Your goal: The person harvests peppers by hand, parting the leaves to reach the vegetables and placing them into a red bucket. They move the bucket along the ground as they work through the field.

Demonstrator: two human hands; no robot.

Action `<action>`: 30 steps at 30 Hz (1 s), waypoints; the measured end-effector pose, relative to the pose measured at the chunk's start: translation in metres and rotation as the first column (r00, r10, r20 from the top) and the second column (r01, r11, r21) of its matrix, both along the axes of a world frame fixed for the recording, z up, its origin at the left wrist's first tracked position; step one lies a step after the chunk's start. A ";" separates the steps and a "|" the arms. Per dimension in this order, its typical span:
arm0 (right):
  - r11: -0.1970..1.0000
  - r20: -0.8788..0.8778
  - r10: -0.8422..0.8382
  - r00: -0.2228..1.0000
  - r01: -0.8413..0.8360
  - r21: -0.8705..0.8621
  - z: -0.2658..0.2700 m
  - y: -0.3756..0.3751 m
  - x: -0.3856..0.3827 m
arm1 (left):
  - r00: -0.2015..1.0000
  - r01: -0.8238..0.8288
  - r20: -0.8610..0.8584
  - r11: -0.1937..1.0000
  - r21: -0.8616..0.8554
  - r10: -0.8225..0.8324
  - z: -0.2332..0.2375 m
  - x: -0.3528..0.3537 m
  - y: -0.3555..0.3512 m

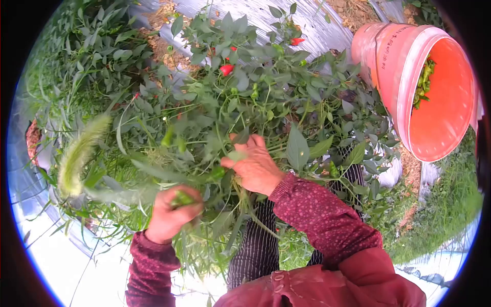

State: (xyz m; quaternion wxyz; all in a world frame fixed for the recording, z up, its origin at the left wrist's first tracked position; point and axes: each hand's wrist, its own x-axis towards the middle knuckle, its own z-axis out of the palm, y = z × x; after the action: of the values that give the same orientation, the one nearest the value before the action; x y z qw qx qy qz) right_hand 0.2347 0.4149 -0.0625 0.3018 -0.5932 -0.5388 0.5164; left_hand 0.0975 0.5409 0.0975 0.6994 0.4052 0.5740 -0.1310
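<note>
My left hand (173, 212) is closed around a green chili pepper (181, 198), slightly blurred, at the lower left of the pepper plant (299, 102). Inside the foliage, my right hand (254, 166) has its fingers curled among the stems. Leaves cover its fingertips, so what they grip is hidden. Another green pepper (218, 173) hangs between the two hands. Farther up the plant a red pepper (226, 69) shows among the leaves, and a second red pepper (297, 41) is near the top.
A pink bucket (369, 53) lies tipped at the upper right, its mouth facing down and right, with green peppers (424, 84) inside. A fuzzy grass head (79, 158) rises at the left. Silver plastic mulch (255, 13) covers ground behind the plants.
</note>
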 end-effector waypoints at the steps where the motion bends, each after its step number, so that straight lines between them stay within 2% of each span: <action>1: 0.999 0.046 0.033 0.998 -0.032 -0.022 0.001 -0.001 0.000 | 0.990 -0.022 0.140 0.999 -0.044 0.028 0.006 -0.003 0.006; 2: 0.999 0.071 0.033 0.997 -0.035 0.017 -0.004 -0.005 -0.004 | 0.970 0.096 0.218 0.993 0.063 -0.108 0.013 -0.005 0.012; 3: 0.999 0.076 0.035 0.996 -0.036 0.017 -0.004 -0.004 -0.004 | 0.982 0.093 0.154 0.988 0.126 -0.112 0.022 0.009 0.018; 5: 0.997 0.072 -0.030 0.997 0.024 0.076 0.000 -0.002 -0.008 | 0.971 0.237 -0.055 0.954 0.182 -0.231 0.019 0.016 0.031; 6: 0.999 0.080 -0.008 0.997 0.005 0.036 0.003 0.000 -0.009 | 0.951 0.272 -0.198 0.945 0.180 -0.236 0.016 0.018 0.029; 7: 0.999 0.112 -0.019 0.994 0.015 0.044 0.007 0.003 -0.009 | 0.955 0.276 -0.170 0.941 0.197 -0.244 0.006 0.023 0.027; 9: 0.978 0.096 0.182 0.978 -0.170 -0.121 0.012 0.006 -0.003 | 0.801 0.598 -0.235 0.722 0.347 -0.551 -0.022 0.037 0.019; 10: 0.979 0.125 0.180 0.976 -0.166 -0.114 0.012 0.005 0.001 | 0.728 0.685 -0.271 0.643 0.343 -0.630 -0.037 0.036 0.014; 11: 0.985 0.169 0.165 0.972 -0.154 -0.080 0.015 0.005 0.002 | 0.730 0.682 -0.270 0.639 0.357 -0.628 -0.045 0.038 0.011; 12: 0.989 0.208 0.147 0.967 -0.141 -0.043 0.015 0.005 0.002 | 0.492 0.870 -0.376 0.436 0.230 -0.785 -0.051 0.041 0.009; 13: 0.990 0.209 0.142 0.967 -0.138 -0.034 0.015 0.003 -0.001 | 0.207 0.978 -0.440 0.196 0.070 -0.874 -0.056 0.041 0.008; 15: 0.999 0.151 0.036 0.988 -0.032 -0.027 0.013 0.002 -0.004 | 0.208 0.978 -0.423 0.181 0.102 -0.882 -0.061 0.032 0.004; 16: 0.990 0.128 0.120 0.985 -0.109 -0.088 0.015 0.004 -0.001 | 0.193 0.981 -0.397 0.171 0.089 -0.897 -0.062 0.031 0.002; 19: 0.996 0.099 0.053 0.994 -0.046 -0.070 0.015 0.004 0.001 | 0.195 0.981 -0.400 0.177 0.082 -0.895 -0.062 0.032 -0.001; 21: 0.995 0.080 0.061 0.995 -0.055 -0.079 0.015 0.005 0.005 | 0.272 0.962 -0.359 0.266 0.067 -0.893 -0.063 0.037 0.001; 22: 0.993 0.084 0.084 0.993 -0.077 -0.092 0.015 0.005 0.005 | 0.270 0.963 -0.359 0.260 0.077 -0.893 -0.062 0.040 0.001; 24: 0.994 0.101 0.071 0.992 -0.062 -0.086 0.014 0.001 0.001 | 0.163 0.983 -0.300 0.128 0.135 -0.940 -0.058 0.048 0.002; 25: 0.995 0.113 0.067 0.991 -0.057 -0.088 0.014 -0.001 -0.002 | 0.163 0.981 -0.297 0.124 0.147 -0.941 -0.057 0.054 0.006; 27: 0.987 0.035 0.105 0.994 -0.100 -0.122 0.015 0.001 0.000 | 0.056 0.997 -0.218 0.043 0.062 -0.974 -0.052 0.070 0.021; 28: 0.968 -0.008 0.190 0.982 -0.188 -0.167 0.019 0.007 0.008 | -0.092 0.995 -0.200 -0.100 0.028 -0.976 -0.049 0.083 0.023; 29: 0.968 -0.005 0.187 0.982 -0.185 -0.167 0.017 0.005 0.009 | -0.094 0.994 -0.200 -0.102 0.031 -0.975 -0.049 0.088 0.029; 30: 0.991 -0.027 0.059 0.998 -0.062 -0.117 0.014 0.001 0.005 | 0.036 0.998 -0.033 0.034 0.048 -0.999 -0.049 0.090 0.037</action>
State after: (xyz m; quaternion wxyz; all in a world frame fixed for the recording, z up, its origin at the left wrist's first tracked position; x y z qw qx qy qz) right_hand 0.2400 0.4156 -0.0490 0.2568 -0.5873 -0.5215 0.5632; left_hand 0.1874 0.5776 0.0490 0.4030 0.7107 0.1318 -0.5613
